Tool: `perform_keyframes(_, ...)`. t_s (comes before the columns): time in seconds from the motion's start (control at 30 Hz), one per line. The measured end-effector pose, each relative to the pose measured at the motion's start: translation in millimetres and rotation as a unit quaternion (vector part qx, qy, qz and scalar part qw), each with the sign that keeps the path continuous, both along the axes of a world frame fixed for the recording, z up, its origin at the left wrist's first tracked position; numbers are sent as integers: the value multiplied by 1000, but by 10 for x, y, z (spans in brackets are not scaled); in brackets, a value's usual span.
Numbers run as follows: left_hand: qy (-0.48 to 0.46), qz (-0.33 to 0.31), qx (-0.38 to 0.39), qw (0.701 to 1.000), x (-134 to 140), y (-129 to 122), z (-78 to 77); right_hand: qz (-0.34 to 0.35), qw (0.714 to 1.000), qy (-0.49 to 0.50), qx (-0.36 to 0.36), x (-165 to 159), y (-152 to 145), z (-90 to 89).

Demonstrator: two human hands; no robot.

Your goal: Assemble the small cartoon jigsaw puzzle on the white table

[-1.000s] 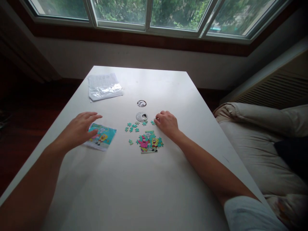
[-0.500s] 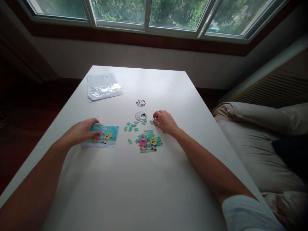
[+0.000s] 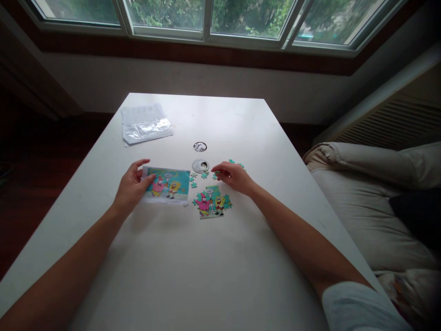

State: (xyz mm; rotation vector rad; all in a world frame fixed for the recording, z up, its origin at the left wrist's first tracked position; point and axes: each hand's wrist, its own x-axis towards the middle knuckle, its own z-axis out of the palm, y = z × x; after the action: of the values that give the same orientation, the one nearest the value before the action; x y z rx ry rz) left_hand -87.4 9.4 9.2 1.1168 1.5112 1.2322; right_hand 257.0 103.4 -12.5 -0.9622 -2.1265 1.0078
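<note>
My left hand (image 3: 133, 184) grips a picture card (image 3: 177, 174) with cartoon figures, fingers behind and thumb across its front. The card is raised off the table and hides some loose pieces. A partly assembled jigsaw puzzle (image 3: 212, 202) lies right of it, showing pink, pale green and yellow figures on a turquoise ground. Beyond the puzzle, my right hand (image 3: 232, 176) hovers low over loose pieces, its fingers bent and apart from the thumb. Small jigsaw pieces (image 3: 193, 185) lie left of that hand, and further jigsaw pieces (image 3: 237, 162) show just behind it.
Two round fittings, a metal-rimmed hole (image 3: 200, 146) and a grommet (image 3: 200, 166), are set into the white table (image 3: 193, 266). A clear plastic bag with paper (image 3: 147, 124) lies at the far left. A beige sofa (image 3: 358, 207) stands to the right, below a window (image 3: 251, 18).
My left hand has lifted the card and brought it right, toward the puzzle. My right hand has shifted slightly left, uncovering pieces behind it.
</note>
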Motion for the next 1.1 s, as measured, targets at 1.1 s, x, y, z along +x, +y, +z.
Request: perform_keyframes(1.1, 98, 82, 36, 991, -37, -39, -264, 16, 979, 71, -190, -135, -113, -79)
